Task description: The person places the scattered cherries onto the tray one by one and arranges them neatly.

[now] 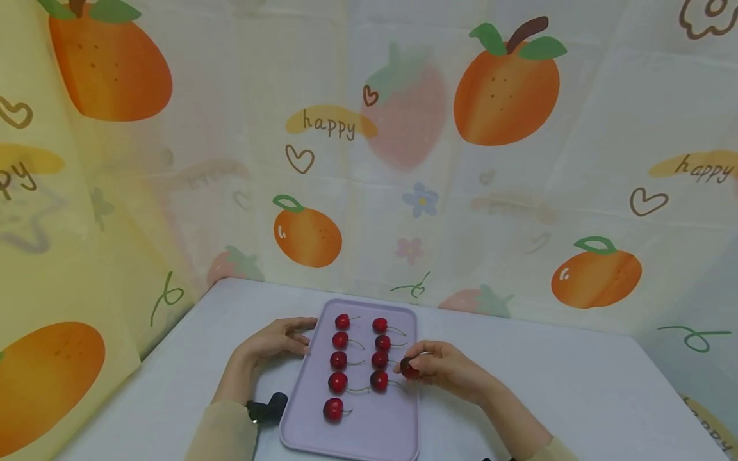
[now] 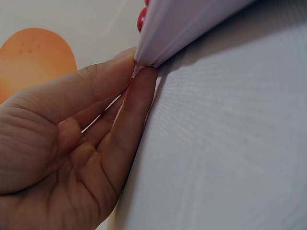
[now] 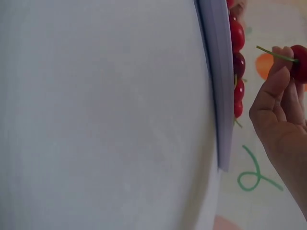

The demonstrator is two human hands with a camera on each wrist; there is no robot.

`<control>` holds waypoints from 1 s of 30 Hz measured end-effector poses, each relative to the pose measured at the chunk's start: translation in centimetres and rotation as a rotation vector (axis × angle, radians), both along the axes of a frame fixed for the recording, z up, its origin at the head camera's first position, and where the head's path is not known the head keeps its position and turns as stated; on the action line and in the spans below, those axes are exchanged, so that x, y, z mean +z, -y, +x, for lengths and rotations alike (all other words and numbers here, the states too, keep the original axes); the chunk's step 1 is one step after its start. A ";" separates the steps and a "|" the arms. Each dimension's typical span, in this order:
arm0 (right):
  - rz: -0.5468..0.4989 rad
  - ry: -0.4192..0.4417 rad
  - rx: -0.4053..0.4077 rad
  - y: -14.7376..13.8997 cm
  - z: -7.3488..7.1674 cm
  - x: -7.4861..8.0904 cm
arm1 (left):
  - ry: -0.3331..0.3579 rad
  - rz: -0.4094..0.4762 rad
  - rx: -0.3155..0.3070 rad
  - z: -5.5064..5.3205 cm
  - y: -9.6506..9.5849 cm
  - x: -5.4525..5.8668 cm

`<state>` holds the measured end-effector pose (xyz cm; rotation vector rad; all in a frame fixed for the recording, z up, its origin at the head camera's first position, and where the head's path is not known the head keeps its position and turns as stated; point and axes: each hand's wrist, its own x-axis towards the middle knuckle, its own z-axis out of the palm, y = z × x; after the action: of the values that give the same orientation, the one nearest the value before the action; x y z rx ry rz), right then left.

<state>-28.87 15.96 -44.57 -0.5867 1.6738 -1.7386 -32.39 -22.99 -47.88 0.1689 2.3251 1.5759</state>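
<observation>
A lilac tray [image 1: 377, 422] lies on the table, bearing several red cherries [image 1: 337, 383] with green stems in two columns. My left hand [image 1: 275, 339] is at the tray's left edge; in the left wrist view its fingers [image 2: 120, 124] and thumb pinch the rim. Over the tray's right edge, my right hand [image 1: 446, 371] holds a dark red cherry [image 1: 408, 367] between thumb and fingers. That held cherry [image 3: 300, 64] appears raised above the tray's rim in the right wrist view, its stem sticking out past the fingertips.
The tray stands on a white table [image 1: 553, 390]. A curtain [image 1: 369, 192] printed with oranges and strawberries hangs behind and along the left side. A black wrist-worn device [image 1: 271, 410] sits at the left wrist, close to the tray's edge.
</observation>
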 end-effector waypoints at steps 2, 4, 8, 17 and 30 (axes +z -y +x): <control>0.006 -0.007 0.019 0.5 0.2 0.0 | -0.008 0.007 -0.014 -0.1 0.1 0.0; 0.017 -0.014 0.029 1.1 0.5 0.0 | -0.008 0.008 -0.014 -0.1 0.1 0.0; 0.090 -0.053 0.038 2.2 1.1 0.0 | -0.007 0.010 -0.009 -0.1 0.0 0.0; 0.229 -0.136 0.040 4.0 2.0 -0.4 | 0.024 -0.008 0.032 -0.2 -0.1 -0.1; 0.322 -0.217 0.068 4.9 2.6 -0.8 | 0.015 -0.016 0.012 -0.1 -0.1 -0.2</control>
<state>-26.24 11.04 -45.39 -0.6885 2.0079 -1.3563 -32.48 -22.92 -48.08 0.1384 2.3305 1.5590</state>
